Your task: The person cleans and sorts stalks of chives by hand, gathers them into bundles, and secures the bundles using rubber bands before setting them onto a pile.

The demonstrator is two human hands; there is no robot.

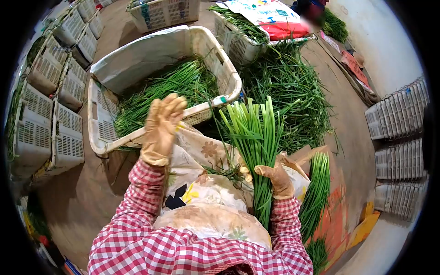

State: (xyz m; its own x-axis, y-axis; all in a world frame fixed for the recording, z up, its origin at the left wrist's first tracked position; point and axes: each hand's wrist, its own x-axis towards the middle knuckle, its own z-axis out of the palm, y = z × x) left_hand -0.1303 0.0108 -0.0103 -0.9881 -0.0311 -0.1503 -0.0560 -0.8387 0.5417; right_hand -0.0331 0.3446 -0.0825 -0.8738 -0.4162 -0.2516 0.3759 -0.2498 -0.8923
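Note:
My right hand (276, 180), in a soiled tan glove, grips a thick bunch of garlic chives (257, 137) around its lower middle. The pale cut ends point up and away from me, and the green leaves hang down toward my lap. My left hand (162, 127), gloved alike, is raised by the near rim of a white plastic crate (120, 145). Its fingers are stretched out, slightly blurred, with nothing in them. Loose chives (165, 94) lie inside that crate. A stained flower-patterned apron (206, 220) covers my lap, with some leaf scraps on it.
Another chive bunch (316, 197) lies at my right. A heap of loose greens (293, 96) spreads beyond my right hand. A filled crate (236, 46) carries a printed sack (270, 18). Crates line the left (34, 123), and stacked crates (398, 158) stand right. A person (311, 11) is partly visible at the back.

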